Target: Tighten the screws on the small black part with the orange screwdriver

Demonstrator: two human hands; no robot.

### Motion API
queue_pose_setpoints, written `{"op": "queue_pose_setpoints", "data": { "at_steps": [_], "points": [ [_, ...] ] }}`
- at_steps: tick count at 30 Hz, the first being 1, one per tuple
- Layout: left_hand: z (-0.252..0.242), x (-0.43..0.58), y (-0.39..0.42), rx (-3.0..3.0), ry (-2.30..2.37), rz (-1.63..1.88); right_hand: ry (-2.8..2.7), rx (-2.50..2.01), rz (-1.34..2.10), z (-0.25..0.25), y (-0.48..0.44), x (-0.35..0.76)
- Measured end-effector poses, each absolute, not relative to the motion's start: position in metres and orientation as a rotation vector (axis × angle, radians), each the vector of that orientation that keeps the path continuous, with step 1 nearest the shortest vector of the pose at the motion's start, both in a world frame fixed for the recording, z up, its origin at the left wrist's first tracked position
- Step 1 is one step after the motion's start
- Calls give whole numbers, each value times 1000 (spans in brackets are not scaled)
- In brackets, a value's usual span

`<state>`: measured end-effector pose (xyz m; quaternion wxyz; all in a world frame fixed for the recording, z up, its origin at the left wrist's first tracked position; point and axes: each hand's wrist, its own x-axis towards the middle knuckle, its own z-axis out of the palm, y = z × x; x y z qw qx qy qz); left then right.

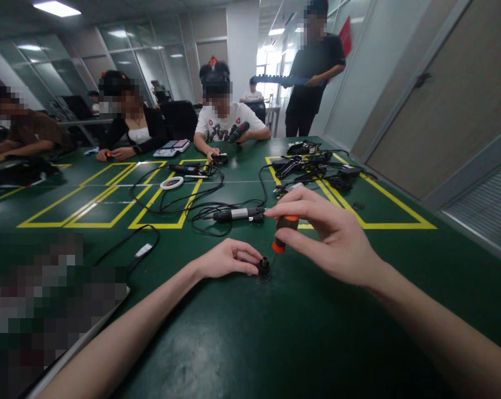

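Observation:
My left hand point(228, 259) rests on the green table, its thumb and fingers closed on a small black cylindrical part point(264, 270). A narrower ring or tube stands up from the top of that part. Above and to the right, my right hand point(331, 235) grips a stubby screwdriver point(286, 228) with an orange and dark handle. The screwdriver points downward, and its thin shaft ends just right of the black part; whether the tip touches it I cannot tell.
Beyond my hands lies a black and silver corded electric screwdriver point(237, 214). A white tape roll point(172, 182) sits farther left, and a pile of black tools and cables point(312, 166) at right. A pixelated device point(55, 310) is at left. Several people sit or stand across the table point(217, 343).

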<state>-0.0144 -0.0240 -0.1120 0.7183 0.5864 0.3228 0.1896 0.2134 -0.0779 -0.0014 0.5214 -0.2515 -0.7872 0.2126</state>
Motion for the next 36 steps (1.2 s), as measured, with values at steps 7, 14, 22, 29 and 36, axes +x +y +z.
{"op": "queue_pose_setpoints", "data": {
  "at_steps": [7,14,22,29,36],
  "points": [
    [-110,-14,-24,1344,670,428,-1901,-693,660,0,-82,216],
    [-109,-14,-27,1487,664,444,-1853,-668,521,-2,-79,213],
    [-107,-8,-37,1628,752,442,-1835,-661,736,-7,-80,213],
    [-107,-7,-38,1754,800,444,-1820,-571,567,-6,-77,210],
    [-97,-4,-42,1907,708,430,-1853,-595,724,-6,-81,211]
  ]
}}
